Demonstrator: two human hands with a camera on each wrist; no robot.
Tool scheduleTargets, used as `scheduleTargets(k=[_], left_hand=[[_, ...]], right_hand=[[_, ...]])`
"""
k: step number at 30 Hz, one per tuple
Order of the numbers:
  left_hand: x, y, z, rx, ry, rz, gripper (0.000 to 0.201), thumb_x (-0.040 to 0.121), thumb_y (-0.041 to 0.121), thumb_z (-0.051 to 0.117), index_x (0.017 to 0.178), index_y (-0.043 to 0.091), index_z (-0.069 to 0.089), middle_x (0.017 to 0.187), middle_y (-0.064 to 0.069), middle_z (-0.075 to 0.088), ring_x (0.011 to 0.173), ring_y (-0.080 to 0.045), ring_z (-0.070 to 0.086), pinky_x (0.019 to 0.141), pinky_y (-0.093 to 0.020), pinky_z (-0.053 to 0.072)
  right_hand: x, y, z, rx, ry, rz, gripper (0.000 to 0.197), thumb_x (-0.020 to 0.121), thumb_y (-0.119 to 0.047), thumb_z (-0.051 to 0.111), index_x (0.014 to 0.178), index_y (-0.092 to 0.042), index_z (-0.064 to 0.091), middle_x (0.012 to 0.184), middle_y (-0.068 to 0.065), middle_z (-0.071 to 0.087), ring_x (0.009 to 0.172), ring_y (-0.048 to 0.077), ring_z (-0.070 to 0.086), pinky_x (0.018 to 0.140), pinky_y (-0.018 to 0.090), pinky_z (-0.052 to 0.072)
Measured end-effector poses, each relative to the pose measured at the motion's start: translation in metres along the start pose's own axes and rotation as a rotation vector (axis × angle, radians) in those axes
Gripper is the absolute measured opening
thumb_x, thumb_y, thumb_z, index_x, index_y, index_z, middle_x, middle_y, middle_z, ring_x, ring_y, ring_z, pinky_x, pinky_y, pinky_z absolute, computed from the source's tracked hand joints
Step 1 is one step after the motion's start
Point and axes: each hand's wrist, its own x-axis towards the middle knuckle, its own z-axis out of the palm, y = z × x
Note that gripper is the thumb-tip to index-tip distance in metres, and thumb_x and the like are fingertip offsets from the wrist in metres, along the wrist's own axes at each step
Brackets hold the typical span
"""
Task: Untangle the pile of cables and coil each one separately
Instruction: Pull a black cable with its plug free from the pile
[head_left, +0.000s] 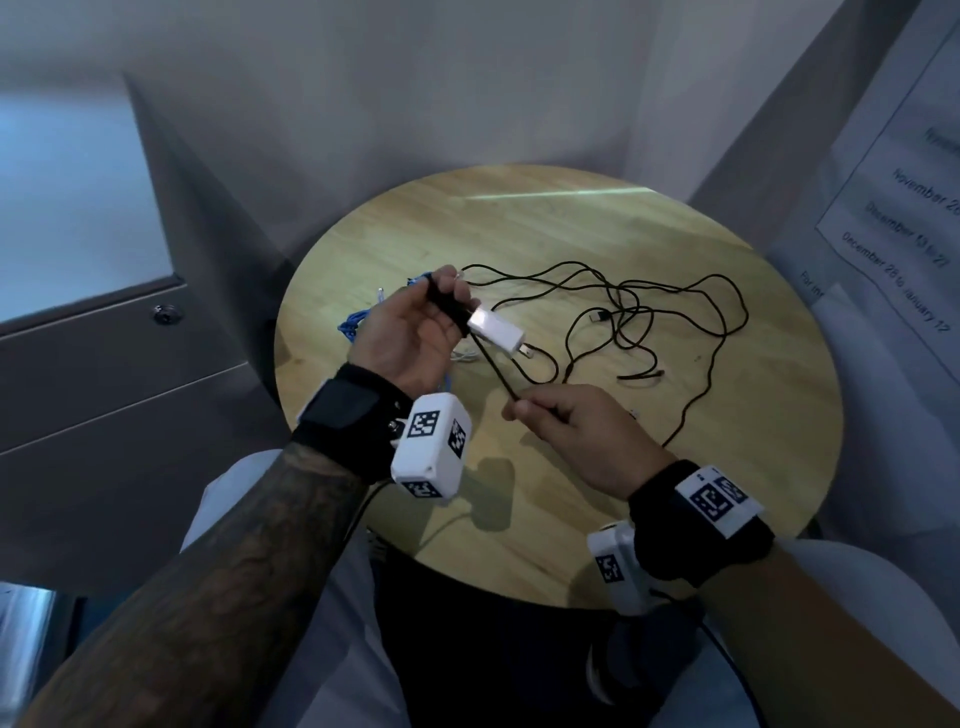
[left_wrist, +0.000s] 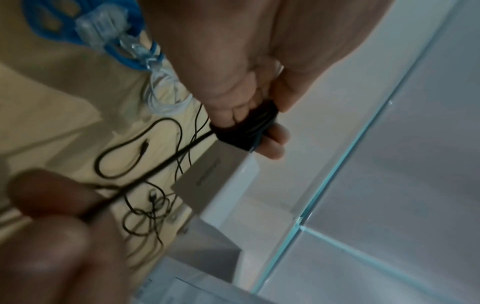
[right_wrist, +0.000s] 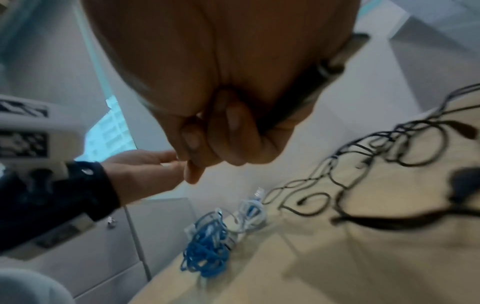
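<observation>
A black cable (head_left: 649, 312) sprawls in loose loops over the round wooden table (head_left: 675, 493). My left hand (head_left: 441, 306) is raised above the table's left side with turns of that cable (left_wrist: 246, 127) wound round its fingers. A white charger block (head_left: 493, 332) sticks out just below the turns. A taut stretch of black cable (head_left: 493, 369) runs from there down to my right hand (head_left: 524, 410), which pinches it in a curled fist (right_wrist: 221, 133). A bundled blue cable (right_wrist: 207, 251) and a white cable (right_wrist: 249, 209) lie at the table's left edge, partly under my left hand.
Grey cabinet fronts (head_left: 104, 389) stand to the left and a wall behind. A printed paper notice (head_left: 893, 208) hangs on the right. The table's near part (head_left: 519, 545) is bare wood above my knees.
</observation>
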Motion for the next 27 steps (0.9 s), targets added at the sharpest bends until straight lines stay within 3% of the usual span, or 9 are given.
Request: scheduleTargets(k=[3,6,9,11,14,17,20,24,27], left_hand=[[0.001,-0.010,-0.002,0.183,0.064,0.081,0.029,0.105,0.013,0.031,0.100,0.001,0.057,0.081,-0.006,0.058,0.078,-0.020,0.063,0.083,-0.032,0.053],[-0.001,-0.026,-0.001,0.629,0.055,0.221,0.024,0.104,0.008,0.038,0.100,-0.001,0.061,0.082,-0.010,0.061,0.077,-0.022,0.064,0.078,-0.033,0.055],[-0.010,-0.042,0.002,1.127,-0.135,0.200,0.024,0.102,0.011,0.044,0.093,0.003,0.065,0.080,-0.006,0.066,0.073,-0.012,0.063,0.075,-0.030,0.052],[-0.021,-0.052,0.008,1.209,-0.286,0.081,0.030,0.100,0.018,0.042,0.087,0.001,0.063,0.075,-0.011,0.064,0.068,-0.015,0.060,0.070,-0.031,0.048],[-0.033,-0.060,0.016,1.197,-0.389,-0.024,0.031,0.100,0.022,0.041,0.086,0.003,0.060,0.067,-0.012,0.057,0.064,-0.022,0.055,0.064,-0.033,0.043],[-0.034,-0.057,0.018,1.044,-0.313,-0.093,0.033,0.106,0.018,0.038,0.085,0.002,0.057,0.060,-0.004,0.043,0.056,-0.019,0.045,0.058,-0.028,0.039],[-0.030,-0.049,0.019,0.773,-0.237,-0.181,0.035,0.105,0.023,0.038,0.077,0.007,0.052,0.057,-0.001,0.033,0.050,-0.016,0.036,0.059,-0.028,0.040],[-0.028,-0.039,0.020,0.520,-0.236,-0.343,0.039,0.102,0.032,0.038,0.068,0.016,0.047,0.055,0.003,0.028,0.048,-0.012,0.029,0.062,-0.030,0.038],[-0.029,-0.032,0.017,0.414,-0.303,-0.437,0.035,0.101,0.033,0.040,0.072,0.015,0.049,0.058,0.003,0.031,0.048,-0.011,0.033,0.066,-0.031,0.038]], right_hand=[[-0.003,-0.009,-0.001,-0.129,0.007,-0.109,0.029,0.102,-0.037,0.052,0.094,-0.016,0.071,0.078,0.008,0.068,0.073,0.022,0.062,0.069,0.041,0.052],[-0.010,-0.013,-0.007,-0.212,0.055,-0.179,0.021,0.101,-0.033,0.055,0.089,-0.018,0.064,0.064,0.000,0.058,0.059,0.014,0.052,0.060,0.040,0.046],[-0.011,-0.015,-0.020,-0.194,0.222,-0.237,0.012,0.099,-0.032,0.053,0.096,-0.027,0.064,0.074,-0.013,0.061,0.068,0.007,0.056,0.061,0.032,0.045],[-0.008,-0.012,-0.031,-0.264,0.332,-0.263,0.014,0.101,-0.030,0.052,0.095,-0.028,0.065,0.084,-0.013,0.063,0.076,0.008,0.057,0.066,0.032,0.045],[-0.001,-0.002,-0.043,-0.426,0.431,-0.263,0.015,0.102,-0.028,0.052,0.097,-0.025,0.066,0.087,-0.009,0.065,0.079,0.014,0.058,0.073,0.040,0.047],[0.005,0.013,-0.046,-0.487,0.426,-0.200,0.020,0.101,-0.031,0.049,0.104,-0.027,0.069,0.091,-0.007,0.070,0.083,0.020,0.063,0.080,0.045,0.048],[0.002,0.012,-0.038,-0.166,0.271,-0.066,0.023,0.105,-0.029,0.046,0.106,-0.022,0.068,0.094,-0.001,0.070,0.089,0.021,0.064,0.083,0.042,0.051],[-0.007,-0.013,-0.021,0.304,0.062,0.007,0.017,0.103,-0.018,0.053,0.108,-0.016,0.069,0.089,-0.012,0.073,0.084,0.001,0.065,0.076,0.012,0.046],[-0.005,-0.010,-0.018,0.344,0.094,-0.008,0.015,0.100,-0.018,0.061,0.098,-0.005,0.068,0.081,0.001,0.066,0.076,0.007,0.060,0.075,0.023,0.046]])
